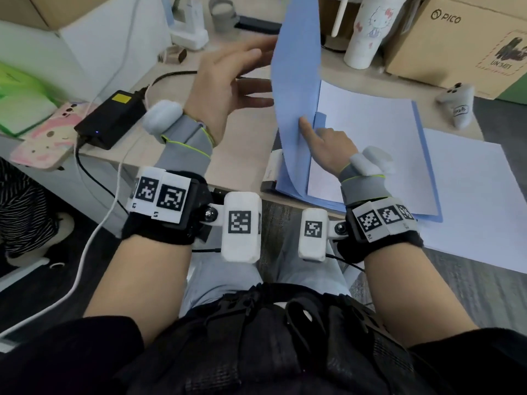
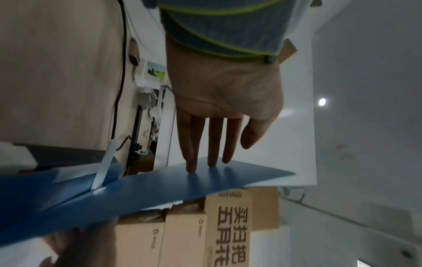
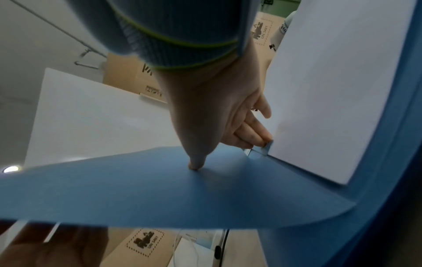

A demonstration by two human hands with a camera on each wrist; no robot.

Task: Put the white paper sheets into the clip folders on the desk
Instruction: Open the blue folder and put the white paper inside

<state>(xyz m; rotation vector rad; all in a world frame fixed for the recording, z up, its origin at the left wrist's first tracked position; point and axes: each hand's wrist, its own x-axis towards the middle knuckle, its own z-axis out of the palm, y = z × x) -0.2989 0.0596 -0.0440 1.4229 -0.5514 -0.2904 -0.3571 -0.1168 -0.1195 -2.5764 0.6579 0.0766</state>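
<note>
A blue clip folder (image 1: 296, 67) lies open on the desk with its front cover standing upright. My left hand (image 1: 256, 78) is open, straight fingers (image 2: 205, 159) touching the cover's outer face (image 2: 182, 189). My right hand (image 1: 316, 129) is inside the folder: its thumb (image 3: 196, 162) presses the cover's inner face, and its curled fingers grip the blue clip (image 3: 262, 147) at the spine. A white paper sheet (image 1: 370, 138) lies in the folder, its edge at the clip. Another white sheet (image 1: 470, 201) lies on the desk to the right, partly under the folder.
Left of the folder are a black power adapter (image 1: 111, 121) with cables and a pink-cased phone (image 1: 48, 141). Behind stand a white bottle (image 1: 368, 32) and a cardboard box (image 1: 462, 44); a white controller (image 1: 456, 106) lies at right. The desk's front edge runs just under my wrists.
</note>
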